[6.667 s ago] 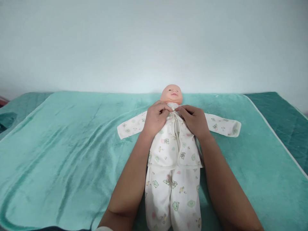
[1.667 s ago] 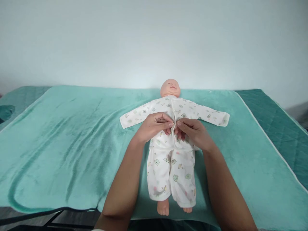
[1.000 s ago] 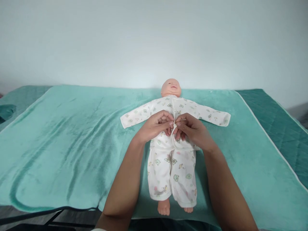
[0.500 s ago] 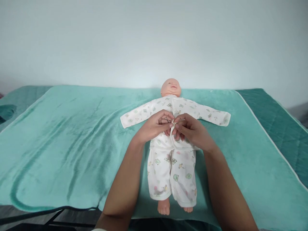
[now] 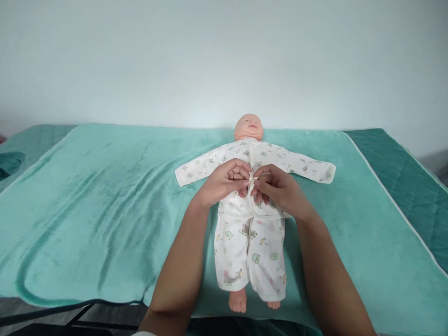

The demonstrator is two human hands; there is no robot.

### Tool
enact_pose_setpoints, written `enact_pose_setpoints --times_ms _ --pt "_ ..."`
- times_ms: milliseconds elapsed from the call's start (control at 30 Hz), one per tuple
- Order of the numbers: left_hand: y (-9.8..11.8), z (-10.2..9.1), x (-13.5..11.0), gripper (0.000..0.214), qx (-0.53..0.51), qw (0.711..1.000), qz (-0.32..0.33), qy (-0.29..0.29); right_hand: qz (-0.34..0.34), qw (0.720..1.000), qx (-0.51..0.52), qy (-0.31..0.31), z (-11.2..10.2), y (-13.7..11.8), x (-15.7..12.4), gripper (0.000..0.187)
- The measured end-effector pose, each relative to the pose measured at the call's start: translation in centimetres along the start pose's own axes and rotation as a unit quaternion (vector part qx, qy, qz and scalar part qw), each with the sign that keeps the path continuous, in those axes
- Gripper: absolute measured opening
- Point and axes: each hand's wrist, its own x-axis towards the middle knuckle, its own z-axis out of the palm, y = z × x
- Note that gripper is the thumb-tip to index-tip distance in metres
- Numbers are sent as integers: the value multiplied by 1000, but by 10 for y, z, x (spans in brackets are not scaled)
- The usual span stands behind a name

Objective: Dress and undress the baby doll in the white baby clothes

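Observation:
A baby doll lies on its back, head toward the wall, in a white printed shirt and matching pants. The shirt's arms are spread out to both sides. Over the doll's belly, my left hand pinches one front edge of the shirt. Facing it, my right hand pinches the other side of the same front opening. The fingertips almost meet at the middle; any fastener between them is hidden. Both doll feet stick out below the pants.
A light green blanket with folds on the left covers the surface. Darker green quilted padding shows at the right. A pale wall rises behind. Black bars stand at the lower left.
Both hands stay over the shirt front. My left fingertips have shifted very slightly, and the pinched cloth edge sits a little flatter. The doll has not moved.

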Motion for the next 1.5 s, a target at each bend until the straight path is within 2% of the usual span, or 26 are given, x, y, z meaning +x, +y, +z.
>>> enact_pose_setpoints --times_ms 367,433,500,600,667,733,833,967,1067,1233,1300,1400,1500 --pt "12 -1 -6 33 59 997 -55 -13 0 1000 2 -20 -3 0 0 28" --pt "11 -3 -7 32 66 997 -47 -8 -22 1000 6 0 -3 2 0 26" --pt "8 -6 -6 27 79 996 -15 37 -77 994 1 83 -3 5 0 21" --pt "-1 -11 -2 16 114 976 63 174 -189 955 -31 228 -2 8 0 12" --pt "-9 -14 3 12 158 945 101 269 -239 935 -77 250 -3 8 0 9" --pt "-16 -17 8 12 208 913 116 331 -267 928 -144 216 -2 8 0 13" --pt "-26 -19 13 14 249 891 119 361 -313 900 -278 120 4 10 2 19" --pt "-34 -17 9 15 222 889 142 374 -342 835 -429 42 13 16 7 21" --pt "-39 -9 -11 15 217 899 145 351 -347 818 -457 29 14 19 6 22" --pt "-50 12 -74 21 290 913 182 223 -350 814 -463 11 18 25 -11 22" --pt "-56 18 -99 26 317 911 168 201 -347 819 -457 5 21 31 -25 23" --pt "-64 21 -123 30 351 906 120 206 -329 848 -415 8 23 45 -54 24" --pt "-71 20 -127 5 352 892 120 256 -300 904 -306 16 18 62 -84 22"
